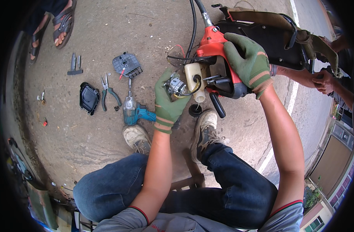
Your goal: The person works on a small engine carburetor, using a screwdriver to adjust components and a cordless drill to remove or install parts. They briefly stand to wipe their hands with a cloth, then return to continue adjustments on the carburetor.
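Note:
My left hand (167, 96), in a green glove, holds a small silver carburetor (177, 86) with a hose looping from it. My right hand (246, 62), also gloved, grips the red engine housing (210, 38) of a shaft-driven tool. Beside the carburetor is a cream fuel tank (192, 71) with its neck open; a black cap (195, 110) hangs below it on a thin tether. A blue power driver (143, 113) with a long socket lies left of my left hand, below a grey cover plate (126, 63).
Pliers (108, 95), a black cover (89, 97) and hex keys (75, 69) lie on the concrete (96, 135). Sandaled feet (63, 29) stand top left. A strapped black backpack frame (273, 50) is top right. Another person's hands (323, 82) are at the right, beside a white-lined road.

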`<state>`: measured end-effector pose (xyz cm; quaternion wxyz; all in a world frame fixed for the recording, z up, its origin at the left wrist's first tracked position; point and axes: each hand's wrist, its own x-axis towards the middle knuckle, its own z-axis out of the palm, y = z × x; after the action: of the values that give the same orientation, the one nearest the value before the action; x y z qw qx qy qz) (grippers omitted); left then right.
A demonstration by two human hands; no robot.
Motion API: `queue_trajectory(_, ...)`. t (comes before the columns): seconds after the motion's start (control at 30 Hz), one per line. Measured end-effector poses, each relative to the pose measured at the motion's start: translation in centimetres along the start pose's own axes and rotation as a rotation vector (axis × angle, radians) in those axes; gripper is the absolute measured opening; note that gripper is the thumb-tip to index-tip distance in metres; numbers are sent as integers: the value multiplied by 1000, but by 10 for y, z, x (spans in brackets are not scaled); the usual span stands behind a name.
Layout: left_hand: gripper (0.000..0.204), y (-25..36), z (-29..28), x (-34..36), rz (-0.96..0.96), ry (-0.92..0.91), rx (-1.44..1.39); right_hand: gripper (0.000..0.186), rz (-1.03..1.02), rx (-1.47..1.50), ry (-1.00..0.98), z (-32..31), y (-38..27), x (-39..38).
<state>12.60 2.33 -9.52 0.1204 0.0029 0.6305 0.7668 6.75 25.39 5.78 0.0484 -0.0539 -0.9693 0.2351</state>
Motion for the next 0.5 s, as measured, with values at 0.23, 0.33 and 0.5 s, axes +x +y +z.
queue_trajectory(0.23,89,0,-3,1,-36,25,16,36,10,7,-7,0,0,0)
queue_trajectory(0.33,86,-6,-5,2,-15,49,50,36,13,14,-7,0,-2,1)
queue_trajectory(0.5,81,-8,-8,-3,-171,66,40,36,12,10,-7,0,0,0)
